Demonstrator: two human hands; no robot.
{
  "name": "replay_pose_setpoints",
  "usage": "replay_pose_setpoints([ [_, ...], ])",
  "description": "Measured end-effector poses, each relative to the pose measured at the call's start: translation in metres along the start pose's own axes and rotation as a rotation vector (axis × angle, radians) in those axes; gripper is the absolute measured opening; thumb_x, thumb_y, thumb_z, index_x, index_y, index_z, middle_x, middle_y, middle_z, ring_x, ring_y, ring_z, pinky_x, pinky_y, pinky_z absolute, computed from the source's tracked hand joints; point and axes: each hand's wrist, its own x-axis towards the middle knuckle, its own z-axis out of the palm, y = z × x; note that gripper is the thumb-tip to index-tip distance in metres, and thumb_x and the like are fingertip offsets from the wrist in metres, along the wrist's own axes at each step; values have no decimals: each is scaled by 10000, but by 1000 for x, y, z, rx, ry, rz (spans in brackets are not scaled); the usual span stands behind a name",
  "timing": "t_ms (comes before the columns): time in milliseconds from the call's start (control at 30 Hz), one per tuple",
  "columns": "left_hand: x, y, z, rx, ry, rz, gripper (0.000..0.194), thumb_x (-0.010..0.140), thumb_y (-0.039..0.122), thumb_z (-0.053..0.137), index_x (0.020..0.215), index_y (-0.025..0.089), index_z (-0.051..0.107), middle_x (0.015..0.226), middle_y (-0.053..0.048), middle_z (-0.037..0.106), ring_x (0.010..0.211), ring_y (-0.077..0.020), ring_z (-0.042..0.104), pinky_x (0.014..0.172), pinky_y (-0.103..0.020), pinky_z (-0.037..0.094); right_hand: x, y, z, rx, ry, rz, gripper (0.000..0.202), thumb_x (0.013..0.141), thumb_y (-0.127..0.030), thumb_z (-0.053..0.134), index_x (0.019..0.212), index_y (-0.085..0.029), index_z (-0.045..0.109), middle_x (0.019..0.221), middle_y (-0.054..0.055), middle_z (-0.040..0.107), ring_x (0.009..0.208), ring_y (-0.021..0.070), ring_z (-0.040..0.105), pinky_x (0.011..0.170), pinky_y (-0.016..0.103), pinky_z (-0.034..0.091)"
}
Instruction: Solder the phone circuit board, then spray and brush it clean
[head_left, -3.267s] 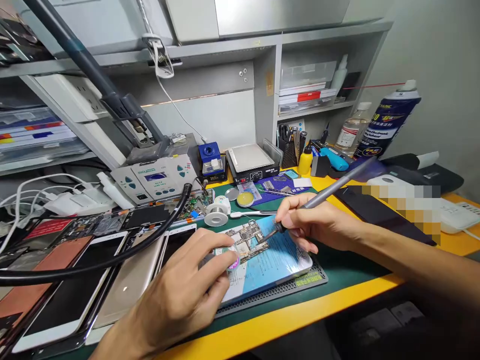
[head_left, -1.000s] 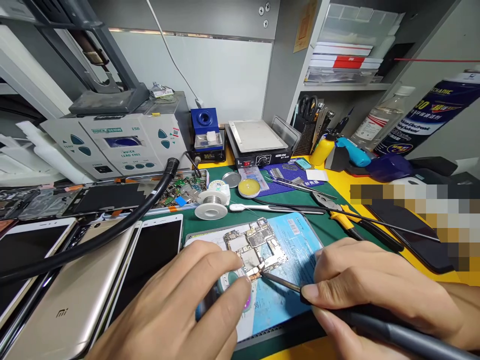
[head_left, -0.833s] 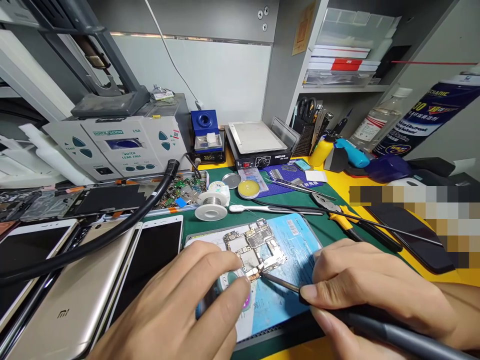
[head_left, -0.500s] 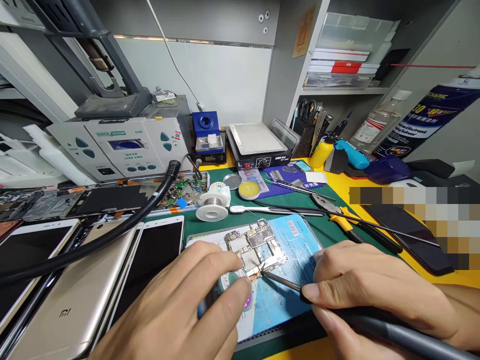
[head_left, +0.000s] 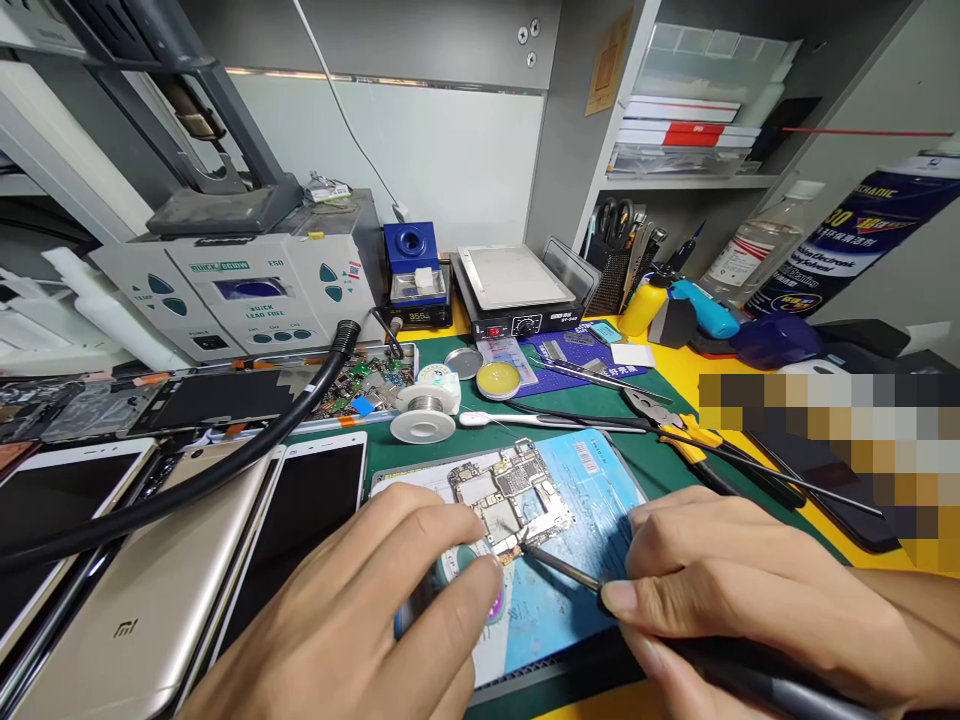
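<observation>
My left hand (head_left: pixel 375 590) is closed around a small round spool of desoldering braid (head_left: pixel 455 562) with a teal rim. Fingers cover most of the spool, and a short copper-coloured strip shows at the near edge of a phone circuit board (head_left: pixel 484 490). That board lies on a blue and white packet (head_left: pixel 555 590). In my right hand (head_left: pixel 720 590) is a soldering iron (head_left: pixel 562 570), gripped like a pen. Its tip meets the near edge of the board, beside the copper strip.
Behind the board are a solder wire spool (head_left: pixel 424 415), a tin of yellow paste (head_left: pixel 498 380), a white brush (head_left: pixel 540 421) and yellow-handled pliers (head_left: pixel 690 440). Phones (head_left: pixel 142 590) lie left, crossed by a black hose (head_left: pixel 247 455). A hot-air station (head_left: pixel 247 290) and heating plate (head_left: pixel 517 280) stand behind.
The soldering iron and my right hand have shifted very slightly, with the tip still at the board's near edge. My left hand stays in place. The dark cable at right has moved a little.
</observation>
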Motion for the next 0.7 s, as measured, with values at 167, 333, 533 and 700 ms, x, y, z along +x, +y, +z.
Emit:
replay_pose_setpoints([
  [167,-1,-1,0,-5,-6,-6,280,887,-29,573,1046,182,670,1068,-60,649,1043,-202,598,945,-336,490,-7,-2,0,-69,15,23,254,829,-28,662,1006,-205,705,685,9,631,568,162,615,630,310,578],
  [333,2,-1,-1,-1,-8,1,250,908,-19,561,1020,177,667,1052,-56,651,1024,-192,603,924,-322,488,-7,-5,-1,-80,-4,43,281,827,-3,668,1019,-203,712,703,16,648,578,168,637,652,319,596],
  [533,2,-1,0,-32,10,-10,241,907,-14,560,1009,179,663,1043,-51,645,1018,-181,606,925,-303,489,-7,-5,4,-70,45,59,268,822,-6,654,989,-207,715,696,16,640,582,166,624,650,323,588],
  [700,-1,-1,1,-51,19,-5,267,888,-46,584,1044,151,677,1082,-71,628,1057,-181,578,940,-306,490,-7,-3,6,-66,63,37,256,824,-17,660,992,-201,717,692,14,639,582,163,618,642,321,581],
])
